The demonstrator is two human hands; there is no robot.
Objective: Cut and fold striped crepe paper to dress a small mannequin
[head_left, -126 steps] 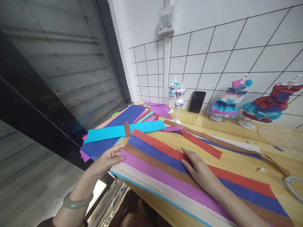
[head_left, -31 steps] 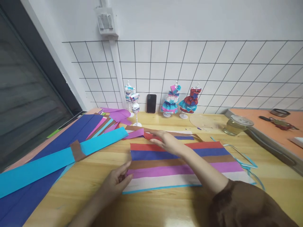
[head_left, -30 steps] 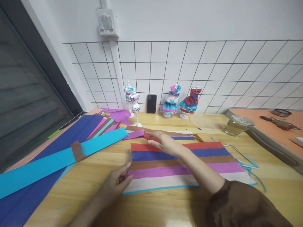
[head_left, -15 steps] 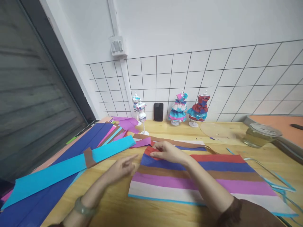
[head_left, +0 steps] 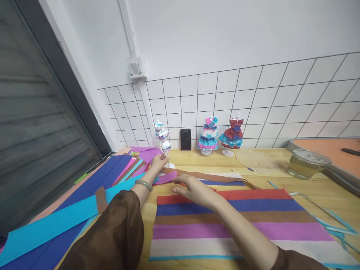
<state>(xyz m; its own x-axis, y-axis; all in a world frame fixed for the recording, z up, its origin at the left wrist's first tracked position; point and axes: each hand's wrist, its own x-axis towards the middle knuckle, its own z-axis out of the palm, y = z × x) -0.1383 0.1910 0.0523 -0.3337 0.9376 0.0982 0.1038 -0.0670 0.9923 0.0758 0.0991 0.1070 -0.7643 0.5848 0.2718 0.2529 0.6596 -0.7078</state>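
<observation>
Layered strips of fabric [head_left: 180, 220], in red, blue, brown, purple, white and light blue, lie flat on the wooden table. Over their upper left part is my right hand [head_left: 187, 187], fingers apart and holding nothing. My left hand [head_left: 159, 162] reaches to the back, its fingers closed at the stem of a small white stand [head_left: 165, 146] wrapped in patterned cloth. Beneath my left forearm, a bright blue strip [head_left: 56, 221] with a brown band [head_left: 101, 200] crosses dark blue cloth [head_left: 87, 189].
A black phone [head_left: 185, 139] leans on the wall grid. Two mini dress forms, one pink and blue [head_left: 208, 137], one red [head_left: 233, 133], stand beside it. At right are a spool [head_left: 308, 164] and thin ribbons [head_left: 334, 225]. Brown and purple strips lie behind the layered fabric.
My left hand has moved up and away to the white stand. My right hand has let go of the fabric's upper left corner, which now lies flat, and its fingers have opened.
</observation>
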